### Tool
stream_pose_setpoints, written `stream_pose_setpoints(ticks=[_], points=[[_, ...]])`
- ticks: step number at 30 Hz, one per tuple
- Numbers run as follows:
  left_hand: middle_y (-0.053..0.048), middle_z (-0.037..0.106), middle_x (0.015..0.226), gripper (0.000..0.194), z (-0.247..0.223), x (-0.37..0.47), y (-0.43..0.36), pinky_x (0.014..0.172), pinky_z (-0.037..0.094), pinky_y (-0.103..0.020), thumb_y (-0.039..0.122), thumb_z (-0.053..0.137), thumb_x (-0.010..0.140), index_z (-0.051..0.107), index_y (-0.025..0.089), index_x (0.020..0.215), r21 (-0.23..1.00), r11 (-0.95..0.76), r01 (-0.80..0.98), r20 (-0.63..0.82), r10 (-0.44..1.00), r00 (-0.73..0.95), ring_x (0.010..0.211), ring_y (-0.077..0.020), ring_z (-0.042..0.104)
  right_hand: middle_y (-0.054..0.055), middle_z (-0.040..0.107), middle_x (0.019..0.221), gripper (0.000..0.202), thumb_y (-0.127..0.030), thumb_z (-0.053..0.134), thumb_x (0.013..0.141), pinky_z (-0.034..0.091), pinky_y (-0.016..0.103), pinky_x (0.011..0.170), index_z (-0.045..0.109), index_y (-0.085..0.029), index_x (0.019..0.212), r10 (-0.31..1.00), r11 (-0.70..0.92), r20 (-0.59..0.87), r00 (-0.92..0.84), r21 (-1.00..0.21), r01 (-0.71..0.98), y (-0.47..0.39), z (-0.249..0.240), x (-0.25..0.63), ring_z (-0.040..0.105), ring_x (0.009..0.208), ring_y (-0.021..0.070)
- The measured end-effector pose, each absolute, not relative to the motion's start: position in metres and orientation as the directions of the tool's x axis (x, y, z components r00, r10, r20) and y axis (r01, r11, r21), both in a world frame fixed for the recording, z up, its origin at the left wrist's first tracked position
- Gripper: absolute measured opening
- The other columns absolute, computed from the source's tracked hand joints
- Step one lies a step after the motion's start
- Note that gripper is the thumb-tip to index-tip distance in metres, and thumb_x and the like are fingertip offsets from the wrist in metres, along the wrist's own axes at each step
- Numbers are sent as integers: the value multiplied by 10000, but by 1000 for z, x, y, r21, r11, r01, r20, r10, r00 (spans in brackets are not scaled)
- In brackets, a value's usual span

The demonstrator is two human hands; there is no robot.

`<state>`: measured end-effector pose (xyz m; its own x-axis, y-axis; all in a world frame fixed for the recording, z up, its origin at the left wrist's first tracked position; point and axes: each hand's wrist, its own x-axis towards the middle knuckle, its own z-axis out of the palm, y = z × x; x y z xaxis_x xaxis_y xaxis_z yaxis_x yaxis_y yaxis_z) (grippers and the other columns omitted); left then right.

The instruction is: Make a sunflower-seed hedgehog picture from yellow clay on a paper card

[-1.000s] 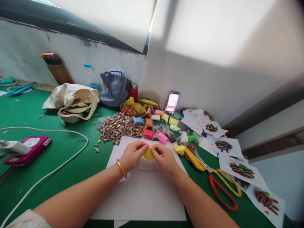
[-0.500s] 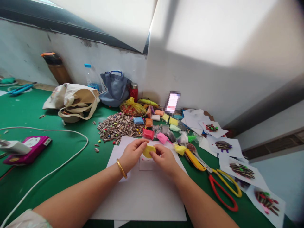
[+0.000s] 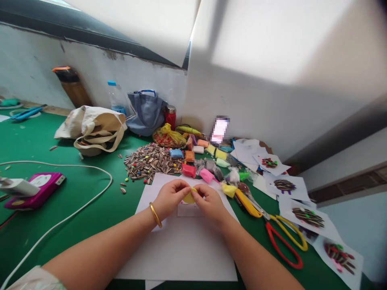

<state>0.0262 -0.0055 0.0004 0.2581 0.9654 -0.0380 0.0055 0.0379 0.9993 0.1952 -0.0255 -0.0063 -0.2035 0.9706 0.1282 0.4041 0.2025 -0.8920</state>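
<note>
The left hand and the right hand pinched a yellow disc, one at each side, thumbs against fingers. It showed between the thumb tips and just below them, over a small card on paper. Packets lay just beyond the fingers, seeds to their left, scissors to their right.

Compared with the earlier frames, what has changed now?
Since half a second ago, the left hand and right hand have drawn their thumbs together over the yellow piece, covering more of it. Both keep hold. The seed pile, scissors and white paper stayed put.
</note>
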Motion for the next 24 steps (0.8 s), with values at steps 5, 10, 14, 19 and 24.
stream_pose_setpoints(ticks=[5, 10, 14, 19, 24], points=[[-33, 652, 771, 330, 1, 26, -5, 643, 488, -271, 467, 667, 738, 658, 145, 811, 999, 30, -21, -25, 978, 205, 704, -160, 592, -1, 608, 716, 185, -360, 572, 843, 407, 242, 581, 626, -184, 836, 973, 186, 124, -195, -921, 341, -24, -6, 195, 534, 638, 135], [-26, 647, 763, 330, 0, 26, -5, 630, 488, -265, 439, 723, 678, 650, 148, 817, 997, 64, -34, -53, 964, 260, 697, -156, 589, 7, 614, 715, 190, -348, 558, 855, 396, 243, 574, 637, -179, 818, 972, 186, 113, -207, -906, 380, -25, -8, 195, 538, 639, 136], [-1, 603, 701, 302, 1, 26, -6, 602, 468, -245, 424, 711, 683, 616, 146, 754, 997, 64, -37, -54, 974, 220, 658, -136, 563, 10, 615, 731, 198, -360, 573, 841, 406, 241, 587, 638, -172, 839, 971, 178, 107, -212, -918, 354, -26, -6, 194, 537, 650, 134], [-40, 662, 838, 395, 4, 26, -6, 648, 493, -269, 455, 711, 688, 646, 141, 918, 989, 108, -98, -84, 971, 222, 731, -157, 601, -3, 590, 691, 181, -347, 587, 820, 391, 237, 562, 630, -171, 828, 977, 157, 100, -190, -937, 312, -25, -5, 193, 513, 618, 127], [-17, 637, 722, 341, 2, 27, -6, 628, 487, -271, 414, 766, 618, 639, 137, 771, 992, 120, -26, -110, 961, 256, 679, -154, 588, 9, 598, 723, 204, -361, 569, 839, 389, 246, 571, 637, -169, 849, 980, 160, 115, -164, -942, 294, -25, -8, 194, 513, 634, 134]])
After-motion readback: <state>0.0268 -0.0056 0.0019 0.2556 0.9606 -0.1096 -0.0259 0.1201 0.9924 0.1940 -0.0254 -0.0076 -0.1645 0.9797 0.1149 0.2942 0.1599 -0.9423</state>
